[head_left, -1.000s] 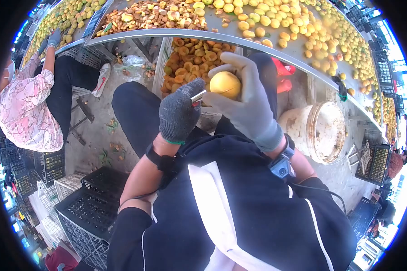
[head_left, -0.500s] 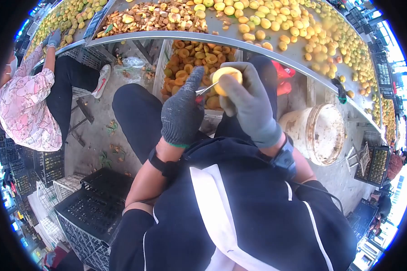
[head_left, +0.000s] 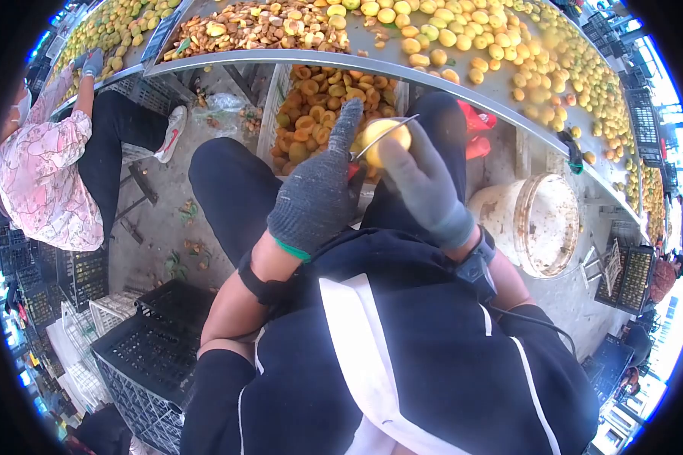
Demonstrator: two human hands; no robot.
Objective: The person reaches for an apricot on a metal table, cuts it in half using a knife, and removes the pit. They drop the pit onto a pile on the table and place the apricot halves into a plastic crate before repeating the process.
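Left hand (head_left: 315, 189) wrapped round knife (head_left: 387, 134), right hand (head_left: 429, 178) curled on yellow fruit (head_left: 379, 130) (prob. light, soft, juicy-slick), best held by its sides w/ grip clear of knife.

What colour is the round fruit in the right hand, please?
The round fruit is yellow; head view.

In our left hand (head_left: 315, 196) we hold a knife (head_left: 406, 124), its blade across the fruit (head_left: 376, 130) in our right hand (head_left: 430, 186). Ahead, by the table's (head_left: 281, 58) edge, halves (head_left: 311, 98) fill a crate (head_left: 272, 114); a bucket (head_left: 522, 224) is at our right.
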